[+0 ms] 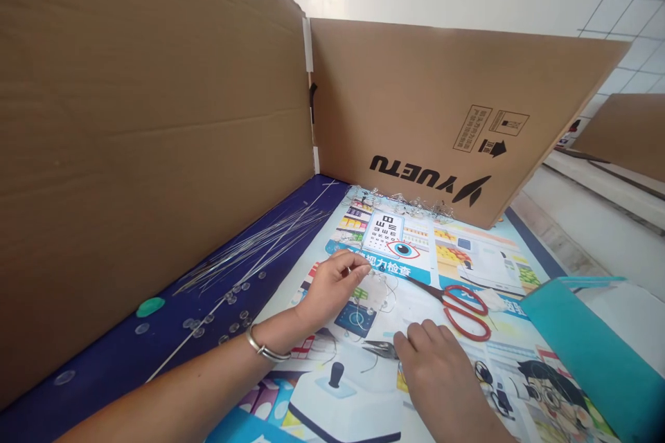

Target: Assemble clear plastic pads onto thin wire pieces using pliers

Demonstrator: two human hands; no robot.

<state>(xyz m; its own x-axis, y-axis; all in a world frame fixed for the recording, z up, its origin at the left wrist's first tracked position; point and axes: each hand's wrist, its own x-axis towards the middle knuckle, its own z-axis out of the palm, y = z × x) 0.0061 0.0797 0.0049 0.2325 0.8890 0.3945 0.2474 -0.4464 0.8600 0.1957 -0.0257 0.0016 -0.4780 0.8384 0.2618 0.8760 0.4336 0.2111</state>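
Note:
My left hand [335, 285], with a silver bangle at its wrist, is pinched on a thin wire [391, 294] that carries small clear beads and hangs in loops to the right of the fingertips. Lower right, my right hand [433, 367] is closed around the handles of pliers [381, 348]; their metal jaws point left, and the handles are mostly hidden. Red-handled scissors [466, 311] lie on the printed sheet just beyond this hand, blades toward the upper left. Short wire pieces rest near the pliers' jaws.
Straight wires [254, 246] and loose clear beads [231, 296] lie on the blue surface at left, near a green lump [150, 306]. Beaded wire pieces [410, 205] line the base of the cardboard wall [415, 104]. A teal box [592, 353] stands at right.

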